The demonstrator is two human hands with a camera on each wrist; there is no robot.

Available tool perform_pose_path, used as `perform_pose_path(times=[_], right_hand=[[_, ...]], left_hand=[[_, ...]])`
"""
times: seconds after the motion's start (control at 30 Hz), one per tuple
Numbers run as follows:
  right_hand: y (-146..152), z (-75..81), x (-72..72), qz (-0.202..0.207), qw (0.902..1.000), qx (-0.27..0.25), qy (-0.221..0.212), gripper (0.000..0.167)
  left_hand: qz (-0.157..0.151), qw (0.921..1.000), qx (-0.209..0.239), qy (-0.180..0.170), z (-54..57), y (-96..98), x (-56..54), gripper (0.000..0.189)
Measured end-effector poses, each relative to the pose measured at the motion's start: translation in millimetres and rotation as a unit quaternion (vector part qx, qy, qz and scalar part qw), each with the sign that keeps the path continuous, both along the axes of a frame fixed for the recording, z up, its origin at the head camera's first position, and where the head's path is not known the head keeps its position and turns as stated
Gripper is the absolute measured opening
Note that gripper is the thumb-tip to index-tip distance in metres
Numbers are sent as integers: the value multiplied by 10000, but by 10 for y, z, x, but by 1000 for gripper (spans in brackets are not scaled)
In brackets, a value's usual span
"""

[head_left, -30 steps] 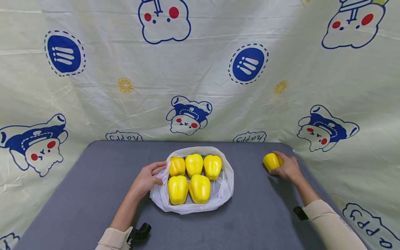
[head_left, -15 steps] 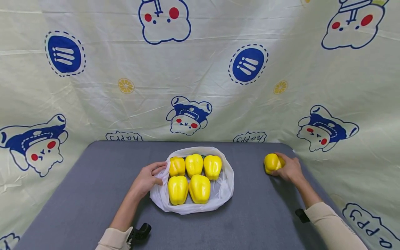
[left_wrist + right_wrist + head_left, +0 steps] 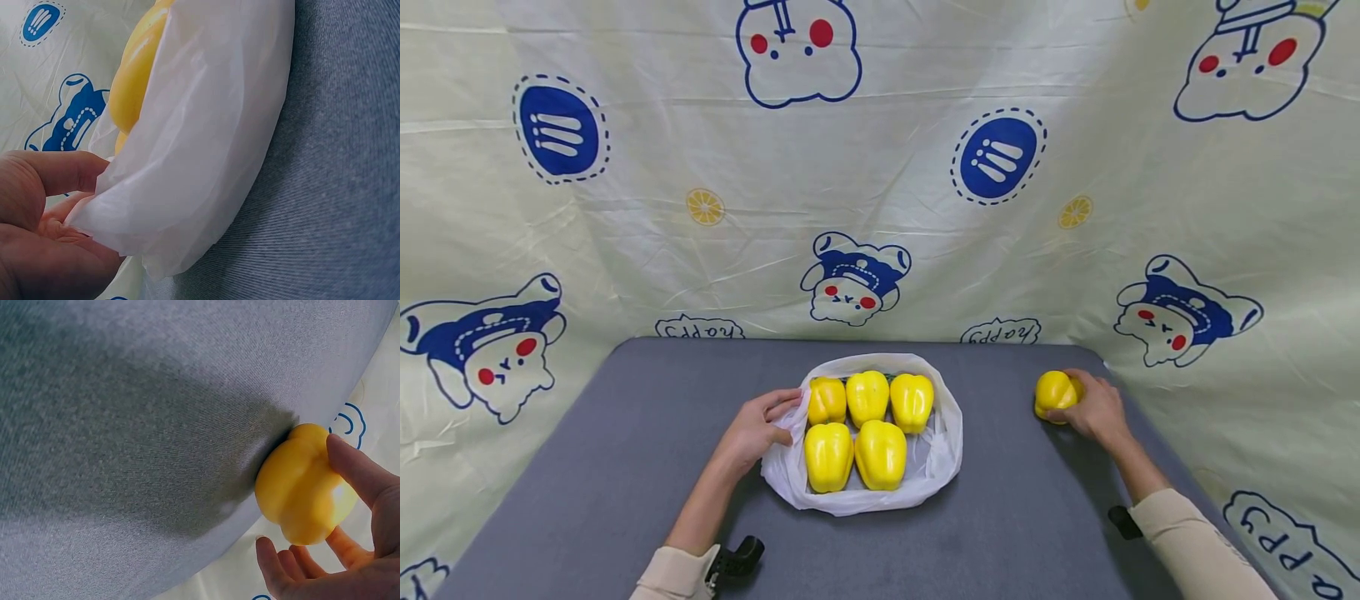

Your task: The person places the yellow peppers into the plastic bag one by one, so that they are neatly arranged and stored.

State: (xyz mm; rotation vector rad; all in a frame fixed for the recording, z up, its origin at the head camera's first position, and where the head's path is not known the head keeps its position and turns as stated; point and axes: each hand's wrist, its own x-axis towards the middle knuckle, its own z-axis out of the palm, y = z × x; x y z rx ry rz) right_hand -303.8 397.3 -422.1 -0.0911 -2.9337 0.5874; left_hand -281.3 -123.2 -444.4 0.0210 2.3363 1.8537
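A white plastic bag (image 3: 951,454) lies with its mouth spread wide on the table, several yellow bell peppers (image 3: 881,454) inside it. At the bag's left rim, my left hand (image 3: 750,429) pinches the thin plastic between thumb and fingers; the left wrist view shows the bag's edge (image 3: 103,212) in that grasp. Far to the right, my right hand (image 3: 1093,407) holds another yellow bell pepper (image 3: 1052,393). In the right wrist view the thumb is on one side of this bell pepper (image 3: 303,487) and fingers on the other, with the pepper against the table surface.
The grey cloth-covered table (image 3: 1000,517) reaches back to a pale printed curtain (image 3: 925,192), which also hangs along both sides. Beneath each forearm a black wrist-worn device (image 3: 741,557) sticks out.
The bell pepper in my right hand has turned from a tilted to a more upright position and shifted slightly right. My left hand and the bag have stayed in place.
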Motion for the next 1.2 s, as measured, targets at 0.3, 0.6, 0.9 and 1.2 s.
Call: perform_pose_path(times=[0.3, 0.6, 0.9, 1.2], right_hand=[[-27, -40, -9, -70, 9999, -41, 106, 87], [-62, -40, 14, -163, 9996, -119, 189, 82], [-118, -38, 22, -287, 9991, -179, 247, 81], [-258, 48, 40, -233, 9990, -234, 295, 84]], left_hand=[[10, 10000, -53, -27, -11, -3, -4, 71], [-24, 10000, -51, -1, -12, -6, -6, 71], [-82, 9999, -51, 83, 3, -16, -10, 70], [-127, 9999, 41, 109, 9, -33, 4, 71]])
